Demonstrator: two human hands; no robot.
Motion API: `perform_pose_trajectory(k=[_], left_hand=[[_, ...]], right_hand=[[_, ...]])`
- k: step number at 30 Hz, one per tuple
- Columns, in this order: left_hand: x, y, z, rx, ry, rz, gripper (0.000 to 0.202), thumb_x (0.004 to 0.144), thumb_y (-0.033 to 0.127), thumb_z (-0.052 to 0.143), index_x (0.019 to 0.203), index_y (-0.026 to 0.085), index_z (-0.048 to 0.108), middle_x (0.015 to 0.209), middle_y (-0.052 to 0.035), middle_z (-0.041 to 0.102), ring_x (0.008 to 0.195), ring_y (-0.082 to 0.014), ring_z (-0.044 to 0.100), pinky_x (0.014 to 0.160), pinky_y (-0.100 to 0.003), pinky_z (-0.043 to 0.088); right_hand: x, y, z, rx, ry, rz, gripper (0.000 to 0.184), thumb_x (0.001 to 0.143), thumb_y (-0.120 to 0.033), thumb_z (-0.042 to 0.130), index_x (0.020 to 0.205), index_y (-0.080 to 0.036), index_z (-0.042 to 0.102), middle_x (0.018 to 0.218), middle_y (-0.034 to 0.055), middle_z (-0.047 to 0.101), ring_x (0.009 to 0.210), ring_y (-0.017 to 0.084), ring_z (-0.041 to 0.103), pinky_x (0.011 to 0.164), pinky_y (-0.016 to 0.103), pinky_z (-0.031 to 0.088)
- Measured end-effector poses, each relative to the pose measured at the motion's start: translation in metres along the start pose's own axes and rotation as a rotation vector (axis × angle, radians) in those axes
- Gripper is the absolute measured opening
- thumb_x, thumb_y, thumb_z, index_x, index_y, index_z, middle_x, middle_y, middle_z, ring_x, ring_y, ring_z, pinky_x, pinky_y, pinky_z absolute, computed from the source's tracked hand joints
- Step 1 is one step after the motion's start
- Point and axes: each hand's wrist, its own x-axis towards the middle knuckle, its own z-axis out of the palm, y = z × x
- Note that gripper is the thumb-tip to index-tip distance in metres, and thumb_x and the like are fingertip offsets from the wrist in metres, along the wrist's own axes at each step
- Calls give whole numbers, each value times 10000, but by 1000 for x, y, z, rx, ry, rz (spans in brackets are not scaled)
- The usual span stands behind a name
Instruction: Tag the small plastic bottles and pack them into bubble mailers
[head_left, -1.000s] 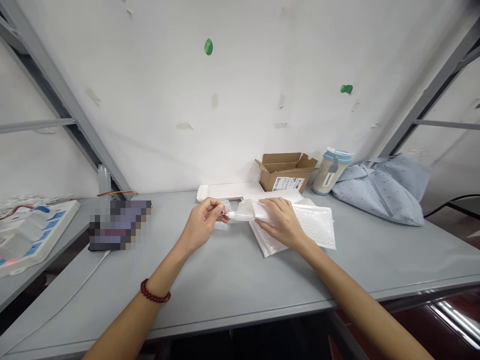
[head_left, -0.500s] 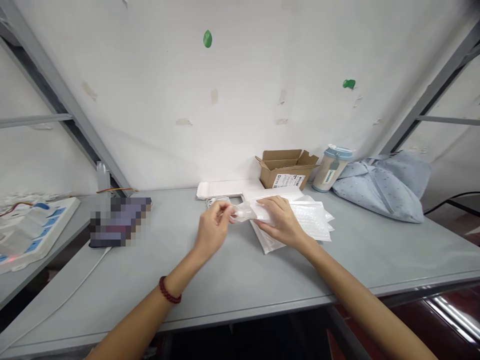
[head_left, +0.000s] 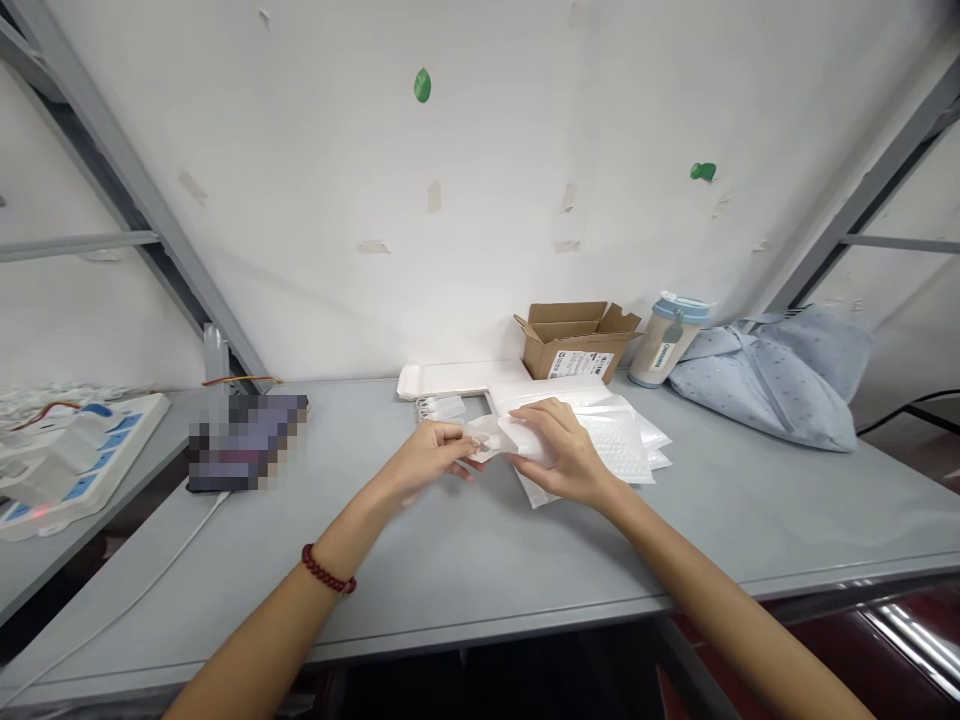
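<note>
A white bubble mailer (head_left: 516, 437) is held between my two hands, its open end facing left. My right hand (head_left: 562, 455) wraps around its body, fingers on top and thumb below. At the open end, my left hand (head_left: 429, 462) pinches the translucent flap with thumb and forefinger, the other fingers curled loosely beneath. A small pale item seems to show inside the mouth, too unclear to name. Under and beside my right hand lie several more bubble mailers (head_left: 634, 455), fanned out. Just beyond my left hand are small white pieces with metal rings (head_left: 444, 407).
At the back, a flat white stack (head_left: 457, 378) lies beside an open cardboard box (head_left: 574, 350). A tumbler (head_left: 667, 340) and a pale blue cloth bag (head_left: 765, 385) stand at right. Left are a blurred phone (head_left: 251, 440) with a cable and a power strip (head_left: 82, 465).
My left hand has turned palm-down and dropped slightly at the mailer's mouth, and the flap has spread wider. The ringed white pieces show more. My right hand keeps its hold.
</note>
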Motion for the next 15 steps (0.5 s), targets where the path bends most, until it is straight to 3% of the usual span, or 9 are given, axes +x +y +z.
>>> perform_pose_trajectory(k=[3,7,11,15], left_hand=[[1,-1,9,13,53,3,212,697,341,659,726,131,666,689,-32,648,651,-136,589,609,-254,477],[2,-2,16,44,225,-9,205,687,331,660,694,128,630,616,3,609,563,-113,548,536,-228,432],[2,-3,17,108,365,46,240,689,359,652,642,130,595,580,14,573,540,-114,520,513,-229,389],[1,-2,14,-15,349,50,253,676,371,677,734,130,625,716,-18,628,654,-144,567,594,-252,427]], right_hand=[[0,-1,1,-2,-46,-29,467,748,-322,618,1164,-194,451,1029,102,573,929,237,519,781,381,402],[0,-3,2,-124,-142,-72,598,735,-332,598,1265,-164,377,1149,147,520,1048,284,463,856,436,354],[0,-6,5,-303,-207,9,696,703,-282,587,1324,-127,314,1265,195,427,1177,343,351,928,500,270],[0,-5,7,-349,-198,101,696,673,-243,577,1307,-117,318,1196,187,472,1104,333,404,901,487,276]])
